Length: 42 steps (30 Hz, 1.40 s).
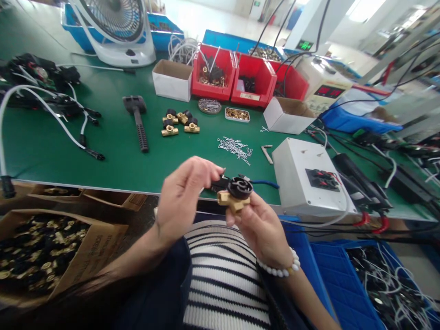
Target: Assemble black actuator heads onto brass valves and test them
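My right hand [266,224] grips a brass valve body [237,201] with a round, ribbed black cap [240,186] on top, just in front of the table edge. Close to its left side, my left hand [185,197] is closed in a pinch. What its fingertips hold is too small to make out. A black part [218,184] shows beneath those fingertips, and I cannot tell whether they touch it. Behind the valve lies a blue handle or cable [264,183]. Beyond my hands is a loose pile of silver cotter pins [235,149].
Several brass valves [181,120] and a black mallet [137,121] lie on the green table [192,172]. Red bins [252,80], white boxes [172,80] and a fan [118,27] stand behind. A grey box [309,178] is right; a carton of valves [44,252] sits low left.
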{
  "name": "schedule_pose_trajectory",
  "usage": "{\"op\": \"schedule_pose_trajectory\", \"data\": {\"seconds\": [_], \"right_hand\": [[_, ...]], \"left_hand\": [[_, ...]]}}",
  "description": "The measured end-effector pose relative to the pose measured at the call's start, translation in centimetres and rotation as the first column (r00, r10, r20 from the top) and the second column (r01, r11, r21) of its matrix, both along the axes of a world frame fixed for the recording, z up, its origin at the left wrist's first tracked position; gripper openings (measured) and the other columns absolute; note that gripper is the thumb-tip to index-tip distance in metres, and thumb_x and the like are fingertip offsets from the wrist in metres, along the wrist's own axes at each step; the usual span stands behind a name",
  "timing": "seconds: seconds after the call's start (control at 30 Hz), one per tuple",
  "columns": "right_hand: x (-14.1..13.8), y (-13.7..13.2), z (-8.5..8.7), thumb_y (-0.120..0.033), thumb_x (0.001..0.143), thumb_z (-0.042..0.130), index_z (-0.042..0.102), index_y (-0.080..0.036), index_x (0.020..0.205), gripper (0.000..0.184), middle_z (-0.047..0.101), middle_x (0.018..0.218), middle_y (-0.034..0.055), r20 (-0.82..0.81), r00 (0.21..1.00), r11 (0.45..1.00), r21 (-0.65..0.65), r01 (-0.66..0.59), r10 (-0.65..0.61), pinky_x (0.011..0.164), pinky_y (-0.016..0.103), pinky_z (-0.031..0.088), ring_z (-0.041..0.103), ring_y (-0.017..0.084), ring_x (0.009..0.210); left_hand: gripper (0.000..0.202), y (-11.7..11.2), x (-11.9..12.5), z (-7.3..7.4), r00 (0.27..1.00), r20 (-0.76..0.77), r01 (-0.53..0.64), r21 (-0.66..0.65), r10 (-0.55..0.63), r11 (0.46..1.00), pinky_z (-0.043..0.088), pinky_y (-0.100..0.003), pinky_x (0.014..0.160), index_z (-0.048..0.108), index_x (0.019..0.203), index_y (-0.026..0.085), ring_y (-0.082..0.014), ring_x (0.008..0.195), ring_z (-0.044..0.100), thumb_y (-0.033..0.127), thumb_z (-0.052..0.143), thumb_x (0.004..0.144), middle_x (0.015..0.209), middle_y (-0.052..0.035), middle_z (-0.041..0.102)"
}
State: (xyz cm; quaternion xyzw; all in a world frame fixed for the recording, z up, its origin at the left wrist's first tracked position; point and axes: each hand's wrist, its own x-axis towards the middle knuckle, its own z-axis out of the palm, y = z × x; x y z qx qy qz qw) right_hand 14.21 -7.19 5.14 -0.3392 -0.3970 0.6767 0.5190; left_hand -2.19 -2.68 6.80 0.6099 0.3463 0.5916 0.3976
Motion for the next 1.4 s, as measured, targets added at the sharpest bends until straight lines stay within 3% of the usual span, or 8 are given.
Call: {"op": "schedule_pose_trajectory", "data": {"seconds": [0.17, 0.4, 0.5, 0.63, 0.8, 0.93, 1.23, 1.4], "right_hand": [[1.2, 0.0, 0.3, -0.045, 0.094, 0.056, 0.070, -0.024, 0.101, 0.026, 0.068, 0.086, 0.0021, -0.115, 0.984, 0.989, -0.063, 0.132, -0.138, 0.057, 0.022, 0.050, 0.053, 0.008, 0.058], [0.8, -1.4, 0.1, -0.033, 0.085, 0.074, 0.061, -0.039, 0.127, 0.044, 0.067, 0.101, -0.0003, 0.024, 0.997, 0.989, 0.137, 0.063, -0.067, 0.072, 0.023, 0.053, 0.059, 0.009, 0.075], [0.7, -1.7, 0.4, -0.030, 0.084, 0.075, 0.062, -0.040, 0.126, 0.045, 0.066, 0.107, -0.0001, 0.056, 0.997, 0.986, 0.162, 0.048, -0.058, 0.075, 0.024, 0.054, 0.060, 0.010, 0.078], [0.8, -2.1, 0.5, -0.033, 0.087, 0.072, 0.061, -0.038, 0.128, 0.042, 0.068, 0.098, 0.0007, 0.047, 0.999, 0.997, 0.070, 0.016, -0.019, 0.072, 0.024, 0.055, 0.062, 0.010, 0.073], [0.4, -2.2, 0.1, -0.029, 0.086, 0.073, 0.062, -0.037, 0.125, 0.041, 0.069, 0.092, -0.0023, 0.023, 1.000, 1.000, 0.017, -0.013, 0.013, 0.073, 0.021, 0.054, 0.064, 0.007, 0.072], [0.1, -2.1, 0.2, -0.031, 0.088, 0.071, 0.062, -0.035, 0.122, 0.035, 0.068, 0.085, -0.0036, 0.059, 0.998, 1.000, 0.021, 0.018, -0.019, 0.073, 0.020, 0.053, 0.065, 0.006, 0.071], [-0.1, -2.3, 1.1, -0.039, 0.089, 0.069, 0.065, -0.028, 0.115, 0.029, 0.071, 0.084, -0.0001, -0.042, 0.999, 1.000, -0.022, -0.003, 0.002, 0.057, 0.020, 0.053, 0.063, 0.008, 0.060], [-1.0, -2.3, 1.5, -0.028, 0.084, 0.074, 0.065, -0.031, 0.115, 0.032, 0.071, 0.081, -0.0036, 0.092, 0.974, 0.978, 0.062, 0.200, -0.205, 0.063, 0.024, 0.059, 0.068, 0.011, 0.065]], "left_hand": [[0.023, 3.4, -2.6, -0.2, 0.701, -0.614, -0.278, 0.234, 0.363, 0.932, 0.051, -0.035, 0.086, 0.061, 0.111, 0.015, -0.0205, 0.092, 0.062, 0.020, 0.047, 0.094, 0.109, -0.0096, 0.063], [0.051, 1.6, 2.5, -0.4, 0.256, -0.965, -0.119, 0.026, 0.056, 0.993, 0.052, -0.044, 0.080, 0.053, 0.136, 0.013, -0.0360, 0.103, 0.062, 0.041, 0.052, 0.094, 0.126, -0.0202, 0.059], [0.046, 2.0, 3.4, -1.0, 0.300, -0.953, -0.118, -0.003, 0.033, 0.993, 0.050, -0.046, 0.085, 0.058, 0.129, 0.013, -0.0368, 0.105, 0.060, 0.041, 0.051, 0.094, 0.125, -0.0196, 0.060], [0.045, 3.6, 1.5, -1.3, 0.622, -0.783, -0.170, -0.113, 0.018, 0.979, 0.047, -0.042, 0.097, 0.060, 0.127, 0.016, -0.0280, 0.111, 0.061, 0.042, 0.043, 0.095, 0.125, -0.0121, 0.063], [0.047, 3.2, -0.1, -0.6, 0.985, -0.092, 0.107, -0.331, -0.145, 0.938, 0.054, -0.038, 0.089, 0.058, 0.129, 0.021, -0.0246, 0.107, 0.063, 0.039, 0.037, 0.092, 0.122, -0.0043, 0.066], [0.047, 1.3, 0.5, -0.2, 0.981, 0.119, 0.181, -0.272, -0.153, 0.945, 0.053, -0.038, 0.092, 0.054, 0.136, 0.026, -0.0254, 0.116, 0.060, 0.037, 0.035, 0.095, 0.130, -0.0024, 0.063], [0.048, -1.1, 1.1, 0.9, 0.980, -0.165, 0.121, 0.031, -0.115, 0.992, 0.037, -0.040, 0.115, 0.042, 0.147, 0.026, -0.0245, 0.134, 0.046, 0.033, 0.037, 0.099, 0.149, -0.0019, 0.048], [0.049, -1.6, 1.4, 1.9, 0.934, -0.350, 0.082, 0.024, -0.068, 0.996, 0.035, -0.040, 0.118, 0.039, 0.147, 0.030, -0.0219, 0.136, 0.046, 0.027, 0.037, 0.098, 0.149, 0.0027, 0.048]]}}
